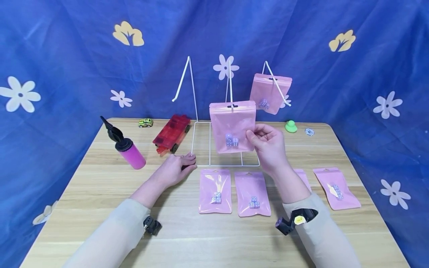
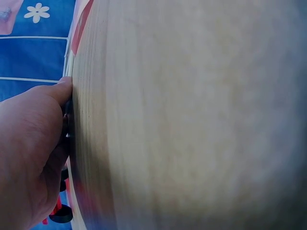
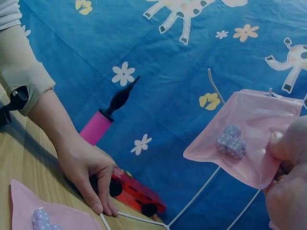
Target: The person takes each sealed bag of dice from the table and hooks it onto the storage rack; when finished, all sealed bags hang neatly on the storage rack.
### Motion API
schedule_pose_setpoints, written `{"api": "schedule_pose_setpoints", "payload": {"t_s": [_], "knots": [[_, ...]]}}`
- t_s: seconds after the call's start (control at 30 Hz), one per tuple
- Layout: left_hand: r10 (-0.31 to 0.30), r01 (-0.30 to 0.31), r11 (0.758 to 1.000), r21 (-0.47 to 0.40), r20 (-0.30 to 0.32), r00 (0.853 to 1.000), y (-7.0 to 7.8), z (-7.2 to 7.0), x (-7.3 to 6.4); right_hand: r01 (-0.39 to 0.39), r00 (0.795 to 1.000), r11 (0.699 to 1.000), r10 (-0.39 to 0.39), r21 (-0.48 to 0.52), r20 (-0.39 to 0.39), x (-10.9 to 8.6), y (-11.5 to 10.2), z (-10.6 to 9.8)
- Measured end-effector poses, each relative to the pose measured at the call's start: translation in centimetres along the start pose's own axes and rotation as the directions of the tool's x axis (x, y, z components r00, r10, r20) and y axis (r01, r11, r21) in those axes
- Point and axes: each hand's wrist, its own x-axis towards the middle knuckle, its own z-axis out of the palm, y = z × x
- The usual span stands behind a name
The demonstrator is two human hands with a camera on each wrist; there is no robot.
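My right hand [image 1: 269, 147] pinches the right edge of a pink zip pouch [image 1: 231, 124] with lilac dice inside. The pouch's hang hole sits at the front tip of the middle prong of a white wire rack [image 1: 209, 143]; in the right wrist view the prong's tip pokes out at the pouch's top. At the rack's front left base corner, my left hand [image 1: 175, 167] holds the wire low against the table, thumb and fingertips astride it. Another pink pouch [image 1: 270, 93] hangs on the right prong. The left prong [image 1: 181, 80] carries nothing.
Several pink dice pouches, among them a left one [image 1: 215, 191] and a far right one [image 1: 336, 188], lie before the rack. Left stand a pink hand pump [image 1: 132, 152], a red toy car [image 1: 172, 134] and a small green car [image 1: 145, 123]. A green duck [image 1: 291, 126] and a chip [image 1: 310, 131] sit right.
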Motion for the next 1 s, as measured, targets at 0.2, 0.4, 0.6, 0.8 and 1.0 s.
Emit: {"api": "schedule_pose_setpoints", "payload": {"t_s": [0.2,0.4,0.6,0.8,1.0], "knots": [[-0.010,0.010,1.000,-0.003,0.006,1.000,-0.1,0.0,0.0,-0.001,1.000,1.000,0.000,0.019,0.004,1.1,0.7,0.1],[0.007,-0.007,1.000,-0.006,-0.002,1.000,-0.2,0.0,0.0,0.008,1.000,1.000,-0.007,0.018,-0.010,3.1,1.5,0.6],[0.001,-0.001,1.000,-0.004,0.010,1.000,-0.2,0.0,0.0,0.029,0.997,1.000,-0.030,-0.006,-0.064,5.0,2.3,0.7],[-0.010,0.010,1.000,-0.003,0.014,1.000,0.0,0.0,0.0,0.019,0.994,1.000,-0.019,0.000,-0.110,6.6,2.8,0.6],[-0.015,0.015,1.000,0.003,0.013,1.000,0.0,0.0,0.1,0.011,0.992,1.000,-0.011,-0.004,-0.123,7.8,3.3,0.6]]}}
